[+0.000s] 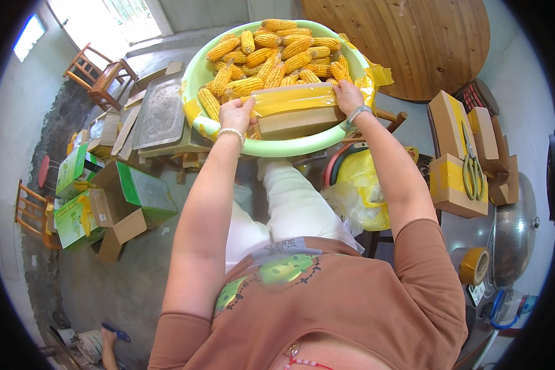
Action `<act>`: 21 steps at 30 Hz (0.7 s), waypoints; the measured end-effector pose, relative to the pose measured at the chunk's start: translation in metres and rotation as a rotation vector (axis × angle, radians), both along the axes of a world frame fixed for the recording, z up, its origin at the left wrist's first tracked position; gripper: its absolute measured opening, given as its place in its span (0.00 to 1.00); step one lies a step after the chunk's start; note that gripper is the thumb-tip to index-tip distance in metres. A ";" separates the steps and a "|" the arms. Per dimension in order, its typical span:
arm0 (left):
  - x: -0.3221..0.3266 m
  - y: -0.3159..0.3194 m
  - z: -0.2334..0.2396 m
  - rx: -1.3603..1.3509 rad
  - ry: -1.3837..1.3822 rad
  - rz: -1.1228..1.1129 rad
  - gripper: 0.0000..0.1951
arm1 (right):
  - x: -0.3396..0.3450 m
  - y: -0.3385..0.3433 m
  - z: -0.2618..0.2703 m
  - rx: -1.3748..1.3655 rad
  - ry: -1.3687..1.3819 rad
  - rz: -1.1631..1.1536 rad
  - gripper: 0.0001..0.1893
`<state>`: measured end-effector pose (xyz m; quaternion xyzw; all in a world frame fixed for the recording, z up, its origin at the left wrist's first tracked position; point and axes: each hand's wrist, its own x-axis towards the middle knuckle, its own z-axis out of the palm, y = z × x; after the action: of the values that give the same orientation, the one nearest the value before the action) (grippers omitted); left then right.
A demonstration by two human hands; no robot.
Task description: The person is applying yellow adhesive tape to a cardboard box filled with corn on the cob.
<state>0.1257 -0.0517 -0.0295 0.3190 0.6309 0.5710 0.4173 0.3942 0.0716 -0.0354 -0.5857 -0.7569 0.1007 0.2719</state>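
A cardboard box [300,123] rests in the near part of a pale green plastic basin [277,149], against a heap of yellow corn cobs [268,58]. Across the box's upper side runs a strip of yellow packing tape [293,100]. My left hand [236,114] pinches the strip's left end, while my right hand [350,96] grips its right end. Whether the strip is fully stuck to the box cannot be seen. More pieces of yellow tape [378,75] hang on the basin's rim.
Scissors [471,166] lie on cardboard boxes [458,187] at the right, near a tape roll [474,266] and a metal colander [513,231]. A round wooden tabletop [397,41] leans behind. Open cartons [129,199] and a wooden chair [104,78] stand left. Another person's foot [113,330] shows lower left.
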 end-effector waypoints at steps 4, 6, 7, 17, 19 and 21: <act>-0.001 -0.001 0.006 -0.048 -0.024 -0.065 0.10 | 0.003 0.002 0.000 -0.017 -0.013 0.011 0.14; -0.002 -0.002 0.008 -0.055 -0.010 -0.080 0.09 | 0.003 0.004 0.000 -0.032 -0.033 0.017 0.14; -0.002 -0.002 0.009 -0.056 0.018 -0.086 0.08 | 0.002 0.004 0.001 -0.046 -0.048 0.016 0.14; -0.005 -0.004 0.016 -0.100 0.194 -0.084 0.10 | -0.005 -0.002 0.011 -0.137 -0.118 -0.010 0.14; -0.004 -0.002 0.017 -0.105 0.144 -0.113 0.10 | -0.001 0.003 0.004 -0.098 -0.122 -0.007 0.14; -0.004 -0.001 0.016 -0.113 0.131 -0.135 0.11 | 0.002 0.007 0.000 -0.077 -0.130 -0.002 0.14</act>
<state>0.1221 -0.0527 -0.0133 0.3734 0.6652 0.4829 0.4300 0.3961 0.0784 -0.0355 -0.6017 -0.7680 0.0913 0.1997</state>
